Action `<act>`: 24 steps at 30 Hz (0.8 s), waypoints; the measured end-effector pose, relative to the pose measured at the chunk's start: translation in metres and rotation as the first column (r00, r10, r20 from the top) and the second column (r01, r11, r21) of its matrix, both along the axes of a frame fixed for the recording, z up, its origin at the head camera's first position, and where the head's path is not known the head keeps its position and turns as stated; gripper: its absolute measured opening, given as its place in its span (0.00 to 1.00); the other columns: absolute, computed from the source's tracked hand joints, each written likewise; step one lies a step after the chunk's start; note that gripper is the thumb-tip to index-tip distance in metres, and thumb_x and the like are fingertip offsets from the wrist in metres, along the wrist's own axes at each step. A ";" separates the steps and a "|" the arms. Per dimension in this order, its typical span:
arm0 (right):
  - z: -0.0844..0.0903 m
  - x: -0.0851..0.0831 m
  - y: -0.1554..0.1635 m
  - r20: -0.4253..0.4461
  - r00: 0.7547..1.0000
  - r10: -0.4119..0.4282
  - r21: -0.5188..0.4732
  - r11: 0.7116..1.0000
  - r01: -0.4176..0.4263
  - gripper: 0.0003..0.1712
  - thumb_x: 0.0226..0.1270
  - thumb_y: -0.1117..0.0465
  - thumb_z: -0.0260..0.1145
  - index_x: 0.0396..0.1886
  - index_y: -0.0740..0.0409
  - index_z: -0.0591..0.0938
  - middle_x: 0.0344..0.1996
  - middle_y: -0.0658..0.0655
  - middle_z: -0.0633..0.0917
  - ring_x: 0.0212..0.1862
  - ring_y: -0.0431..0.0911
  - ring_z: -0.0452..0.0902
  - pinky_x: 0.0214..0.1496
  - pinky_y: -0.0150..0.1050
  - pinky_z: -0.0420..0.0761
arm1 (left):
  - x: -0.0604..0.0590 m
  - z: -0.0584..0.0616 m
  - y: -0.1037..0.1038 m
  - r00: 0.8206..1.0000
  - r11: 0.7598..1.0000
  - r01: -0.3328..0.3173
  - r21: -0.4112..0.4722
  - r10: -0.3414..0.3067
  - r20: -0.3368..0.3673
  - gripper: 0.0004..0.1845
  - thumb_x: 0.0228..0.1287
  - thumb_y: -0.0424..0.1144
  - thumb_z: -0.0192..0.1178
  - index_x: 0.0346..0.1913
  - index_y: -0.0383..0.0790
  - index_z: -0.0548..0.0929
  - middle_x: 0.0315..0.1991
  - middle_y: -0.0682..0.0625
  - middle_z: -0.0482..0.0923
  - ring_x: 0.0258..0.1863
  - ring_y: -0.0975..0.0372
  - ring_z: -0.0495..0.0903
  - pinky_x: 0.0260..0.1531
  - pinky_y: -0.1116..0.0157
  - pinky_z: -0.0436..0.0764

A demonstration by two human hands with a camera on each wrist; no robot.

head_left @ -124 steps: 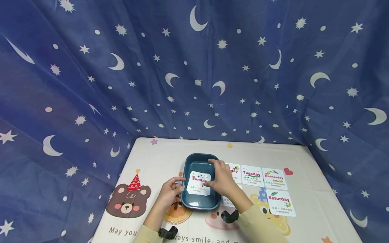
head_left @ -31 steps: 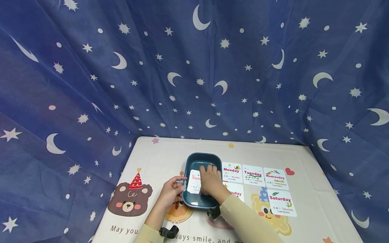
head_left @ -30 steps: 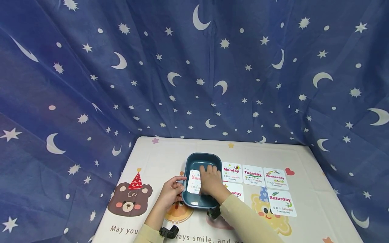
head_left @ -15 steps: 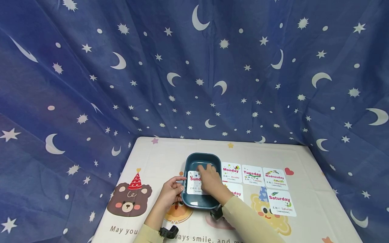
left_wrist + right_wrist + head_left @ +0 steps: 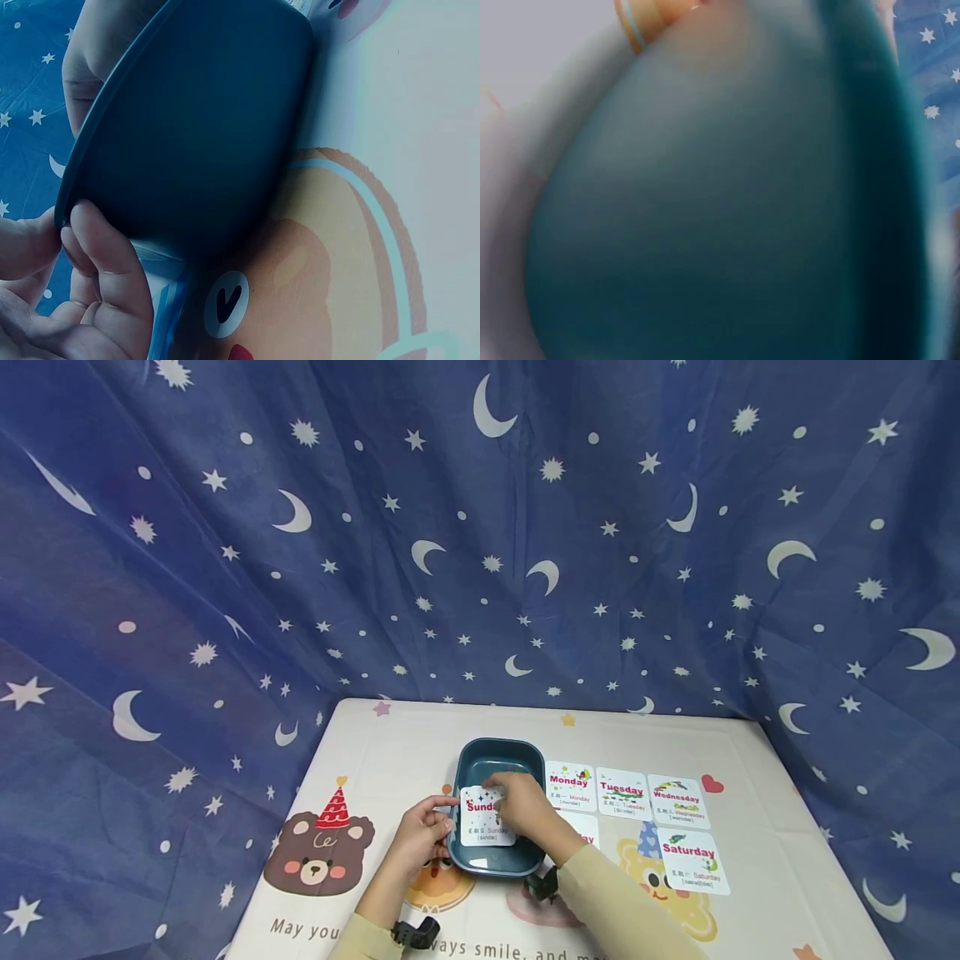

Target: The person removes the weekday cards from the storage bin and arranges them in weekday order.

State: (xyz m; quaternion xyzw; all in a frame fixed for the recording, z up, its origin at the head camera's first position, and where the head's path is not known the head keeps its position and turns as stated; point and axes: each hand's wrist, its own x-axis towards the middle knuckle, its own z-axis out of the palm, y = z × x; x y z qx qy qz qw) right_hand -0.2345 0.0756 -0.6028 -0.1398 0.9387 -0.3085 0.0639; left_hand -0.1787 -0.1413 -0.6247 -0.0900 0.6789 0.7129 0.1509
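Note:
A white word card reading Sunday [image 5: 483, 831] appears tilted and slightly raised inside a dark teal plastic tray [image 5: 487, 862]. My right hand [image 5: 525, 810] reaches over the tray's right side and pinches the card near its upper right edge; the thumb's exact hold is partly hidden. With thumb and fingers, my left hand [image 5: 417, 837] grips the tray's left rim. The left wrist view shows these fingers [image 5: 112, 259] against the tray's outer wall [image 5: 195, 127]. Only the blurred tray side [image 5: 705, 210] fills the right wrist view.
Right of the tray lie cards for Monday [image 5: 572, 793], Tuesday [image 5: 622, 807] and Wednesday [image 5: 678, 814]. Below them are a Saturday card [image 5: 693, 877] and one partly covered by the right arm [image 5: 585, 827]. A starry blue curtain [image 5: 480, 635] hangs behind the table.
Four seconds ago, the right hand spanned the tray's right rim and the card. Since then it has moved inside, and the Sunday card has shifted slightly left and nearer me. The left hand stays put.

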 end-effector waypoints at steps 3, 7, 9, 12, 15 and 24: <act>0.001 -0.001 0.002 0.008 1.000 -0.008 -0.059 0.998 0.009 0.20 0.61 0.73 0.74 0.50 0.51 0.92 0.51 0.55 0.92 0.47 0.45 0.83 0.46 0.39 0.86 | 0.000 0.000 0.000 1.000 1.000 -0.001 -0.006 0.001 0.002 0.20 0.77 0.26 0.58 0.67 0.37 0.81 0.34 0.47 0.78 0.24 0.61 0.75 0.22 0.67 0.82; 0.001 -0.004 0.004 0.006 1.000 -0.019 -0.115 0.993 0.019 0.17 0.59 0.71 0.77 0.47 0.52 0.93 0.45 0.54 0.93 0.42 0.42 0.84 0.40 0.33 0.85 | 0.001 0.000 0.000 1.000 1.000 -0.003 -0.006 0.003 0.005 0.20 0.77 0.25 0.58 0.67 0.37 0.81 0.34 0.47 0.78 0.24 0.62 0.75 0.22 0.67 0.82; 0.003 -0.005 0.006 0.008 0.999 -0.031 -0.155 0.987 0.031 0.16 0.59 0.71 0.78 0.46 0.52 0.94 0.43 0.54 0.93 0.40 0.40 0.84 0.38 0.31 0.85 | 0.001 0.001 0.000 1.000 1.000 -0.004 -0.002 0.004 0.003 0.20 0.77 0.25 0.58 0.67 0.37 0.81 0.33 0.48 0.78 0.25 0.62 0.75 0.22 0.68 0.82; 0.006 -0.005 0.007 0.020 0.999 -0.049 -0.205 0.977 0.052 0.15 0.59 0.71 0.79 0.46 0.53 0.94 0.44 0.54 0.94 0.39 0.40 0.84 0.36 0.30 0.84 | 0.001 0.000 0.000 1.000 1.000 -0.002 0.005 0.002 -0.002 0.20 0.76 0.25 0.58 0.67 0.36 0.81 0.33 0.48 0.77 0.25 0.62 0.75 0.23 0.68 0.82; 0.009 -0.006 0.008 0.042 0.997 -0.072 -0.234 0.969 0.080 0.15 0.61 0.70 0.78 0.47 0.52 0.94 0.47 0.54 0.93 0.40 0.41 0.84 0.36 0.30 0.84 | 0.000 0.000 -0.001 1.000 1.000 -0.001 0.013 0.001 -0.007 0.20 0.76 0.26 0.58 0.67 0.36 0.81 0.32 0.49 0.77 0.24 0.62 0.75 0.23 0.68 0.82; 0.017 -0.005 0.018 0.065 0.989 -0.135 -0.268 0.952 0.147 0.15 0.62 0.68 0.79 0.46 0.49 0.94 0.44 0.51 0.92 0.35 0.43 0.77 0.33 0.33 0.76 | 0.000 -0.002 -0.001 1.000 1.000 -0.006 0.008 0.006 -0.015 0.19 0.75 0.26 0.60 0.66 0.37 0.82 0.31 0.51 0.76 0.25 0.62 0.74 0.23 0.68 0.81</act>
